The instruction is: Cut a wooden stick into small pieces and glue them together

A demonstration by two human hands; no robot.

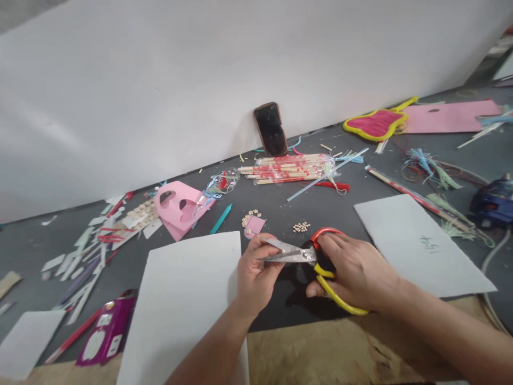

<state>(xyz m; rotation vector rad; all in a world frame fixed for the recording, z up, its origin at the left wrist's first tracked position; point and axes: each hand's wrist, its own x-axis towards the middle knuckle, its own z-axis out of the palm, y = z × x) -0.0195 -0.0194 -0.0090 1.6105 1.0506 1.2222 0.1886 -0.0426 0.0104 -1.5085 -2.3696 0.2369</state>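
My right hand (352, 267) grips a pair of scissors (306, 255) by its handles, one red and one yellow, and the blades point left, spread apart. My left hand (260, 272) is closed in a pinch at the blades; a tiny pale bit shows between them near its fingertips, too small to make out. Just beyond the hands lies a pile of small beige pieces (301, 227). Left of it, a small pink card (255, 225) has similar beige pieces along its edge.
White boards lie left (192, 289) and right (420, 246) of the hands. A phone (271, 130) leans on the wall behind packaged sticks (288, 168). A teal stick (221, 218), a pink cut-out (182, 206), a purple box (107, 330) and a blue device (492, 202) surround the work area.
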